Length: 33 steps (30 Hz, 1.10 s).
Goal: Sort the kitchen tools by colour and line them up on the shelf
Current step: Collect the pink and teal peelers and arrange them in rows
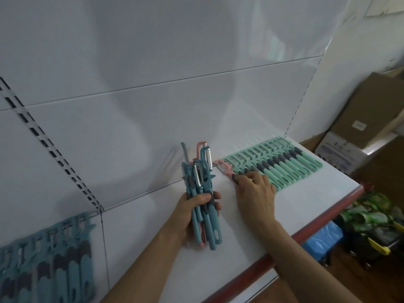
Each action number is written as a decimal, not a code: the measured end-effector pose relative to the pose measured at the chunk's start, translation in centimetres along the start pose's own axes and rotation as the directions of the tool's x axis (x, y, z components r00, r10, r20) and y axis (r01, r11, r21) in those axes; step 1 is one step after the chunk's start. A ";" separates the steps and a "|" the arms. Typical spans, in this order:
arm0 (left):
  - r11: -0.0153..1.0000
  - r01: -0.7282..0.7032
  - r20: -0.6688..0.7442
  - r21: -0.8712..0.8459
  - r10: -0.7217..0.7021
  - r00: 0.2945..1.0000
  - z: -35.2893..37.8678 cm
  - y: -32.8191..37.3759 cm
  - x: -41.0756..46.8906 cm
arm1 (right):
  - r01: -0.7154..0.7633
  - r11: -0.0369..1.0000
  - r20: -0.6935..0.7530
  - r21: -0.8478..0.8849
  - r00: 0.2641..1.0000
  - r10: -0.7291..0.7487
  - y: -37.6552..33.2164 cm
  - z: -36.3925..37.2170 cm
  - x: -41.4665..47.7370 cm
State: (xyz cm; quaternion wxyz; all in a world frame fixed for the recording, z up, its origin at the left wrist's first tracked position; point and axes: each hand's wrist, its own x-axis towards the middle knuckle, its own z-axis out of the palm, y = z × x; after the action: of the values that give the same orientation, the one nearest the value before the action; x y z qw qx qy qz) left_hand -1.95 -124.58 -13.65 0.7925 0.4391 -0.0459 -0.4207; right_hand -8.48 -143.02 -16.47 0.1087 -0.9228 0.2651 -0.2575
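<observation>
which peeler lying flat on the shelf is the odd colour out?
The pink peeler at the left end of the mint row, right hand on its handle. All others lying there are mint or in the blue row.

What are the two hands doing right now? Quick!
Left hand: closed, gripping a bundle of peelers, blue and pink.
Right hand: closed, fingers curled on the pink peeler lying on the shelf.
</observation>
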 end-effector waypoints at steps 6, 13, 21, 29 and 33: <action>0.988 -0.034 0.002 0.149 0.034 0.999 -0.5 0.2 -1.3 | -0.296 0.558 0.435 0.776 0.891 -0.132 -5.8 -4.1 -0.9; 0.951 -0.027 -0.137 0.308 0.073 0.988 -2.2 1.8 -3.2 | -0.564 0.412 0.642 0.716 0.763 -0.070 -7.5 -2.2 -1.1; 0.888 -0.074 -0.168 0.454 0.167 0.971 -2.9 1.8 -4.3 | -0.427 0.594 0.548 0.682 0.836 -0.028 -9.3 -1.9 -1.1; 0.922 -0.143 -0.373 0.359 0.282 0.884 -0.8 -0.8 -2.6 | -0.509 0.379 0.573 0.773 0.816 -0.072 -10.8 -2.8 -2.1; 0.925 -0.122 -0.417 0.361 0.277 0.866 -1.0 -0.6 -2.2 | -0.465 0.451 0.491 0.762 0.869 0.064 -9.7 -2.9 -1.4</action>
State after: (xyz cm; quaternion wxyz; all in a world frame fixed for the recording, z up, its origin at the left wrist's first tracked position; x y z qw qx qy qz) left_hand -3.34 -122.49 -14.07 0.7375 0.6425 0.0292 -0.2061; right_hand -6.84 -134.37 -11.38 0.6447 -0.7190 0.2166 -0.1430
